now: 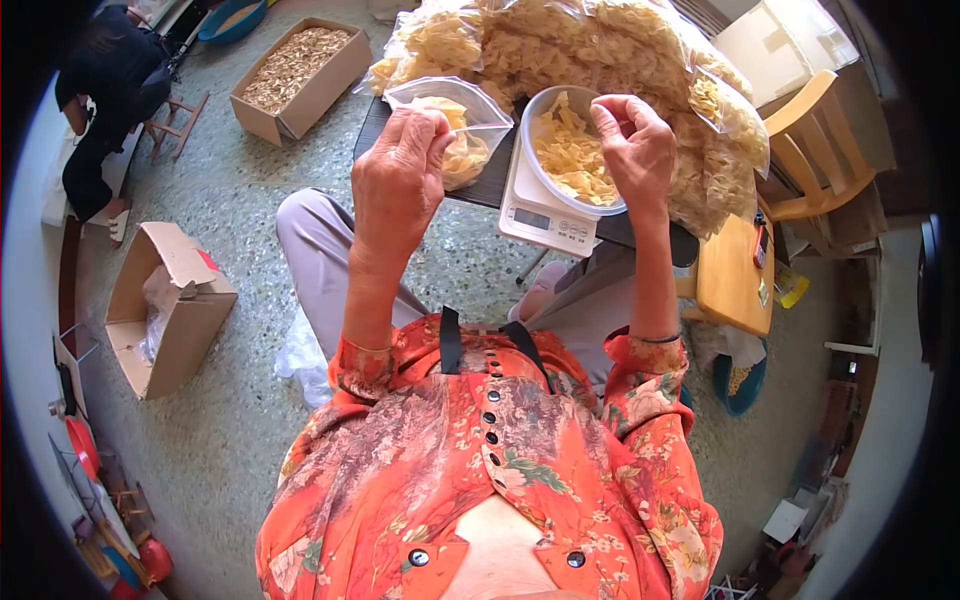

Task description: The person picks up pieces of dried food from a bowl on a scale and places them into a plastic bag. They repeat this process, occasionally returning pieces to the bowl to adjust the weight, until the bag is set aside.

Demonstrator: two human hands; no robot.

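Note:
My left hand (400,180) is closed on the rim of a clear zip bag (484,118), which stands with its mouth spread and pale yellow dried flakes inside. To its right, a white plastic bowl (598,209) of the same flakes (570,155) rests on a white digital scale (547,227). My right hand (640,150) hovers at the bowl's right side, thumb and fingers pinched together. Whether anything sits between those fingertips is hidden. Both bag and scale are on a dark table (478,190) in front of my knees.
Filled bags (580,50) are piled across the table's far side. A wooden chair (735,280) stands at right, near a teal basin (740,385). On the left floor are an open carton (170,310) and a box of brown pieces (300,75). Another person (110,90) sits far left.

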